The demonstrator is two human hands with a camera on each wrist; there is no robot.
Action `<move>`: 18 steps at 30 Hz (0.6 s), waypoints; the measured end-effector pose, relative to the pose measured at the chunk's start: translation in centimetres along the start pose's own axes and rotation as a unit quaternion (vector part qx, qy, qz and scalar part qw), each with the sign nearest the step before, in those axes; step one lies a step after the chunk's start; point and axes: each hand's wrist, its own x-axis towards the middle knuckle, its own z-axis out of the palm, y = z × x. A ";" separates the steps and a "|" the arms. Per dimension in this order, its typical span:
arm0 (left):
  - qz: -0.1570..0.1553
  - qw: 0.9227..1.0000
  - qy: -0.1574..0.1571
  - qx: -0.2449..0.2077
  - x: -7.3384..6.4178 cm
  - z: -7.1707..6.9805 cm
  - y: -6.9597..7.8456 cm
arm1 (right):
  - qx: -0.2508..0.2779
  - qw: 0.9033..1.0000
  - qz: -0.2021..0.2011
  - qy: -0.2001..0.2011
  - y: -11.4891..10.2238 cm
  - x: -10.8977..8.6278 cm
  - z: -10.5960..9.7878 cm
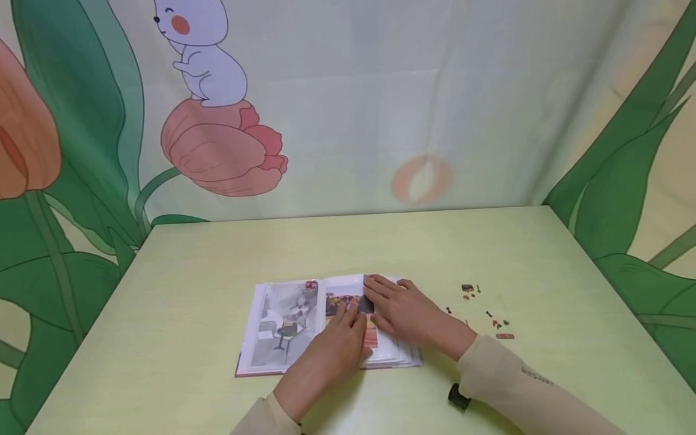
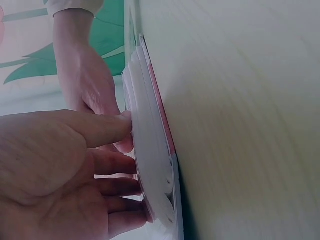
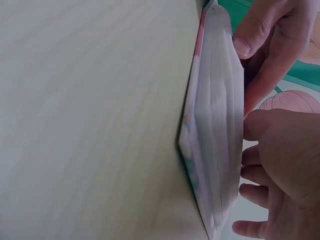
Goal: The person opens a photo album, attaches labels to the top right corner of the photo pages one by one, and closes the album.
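An open photo album [image 1: 247, 356] with thick white pages and a reddish cover edge lies on the table. A mostly grey picture [image 1: 274, 347] fills its left page, with a small red patch at the top. My left hand [image 1: 338, 338] rests its extended fingers on the right page, over a colourful picture [image 1: 371, 338]. Farther right on that page, my right hand [image 1: 405, 308] presses with its fingers spread. Much of the picture is hidden under both hands. In the left wrist view the left fingertips touch the page surface above the stacked page edges [image 2: 147, 125].
Several small coloured sticker-like pieces [image 1: 467, 288] are scattered on the table right of the album, with a red strip [image 1: 504, 336] among them. A small black object [image 1: 459, 397] shows beside the right sleeve. A printed curtain [image 1: 348, 121] hangs behind the table [image 1: 179, 290].
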 end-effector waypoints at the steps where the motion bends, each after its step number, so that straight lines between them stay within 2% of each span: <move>1: 0.000 1.000 0.000 0.000 0.0 0.0 0.0 | -0.001 1.000 0.001 -0.003 -0.1 0.0 0.0; 13: 0.006 1.000 0.012 0.006 -0.1 0.1 -0.1 | 0.011 0.997 0.057 -0.044 0.7 0.2 -0.7; 18: 0.009 1.000 0.018 0.012 -0.1 0.2 -0.1 | 0.025 0.996 0.065 -0.051 0.8 0.4 -1.0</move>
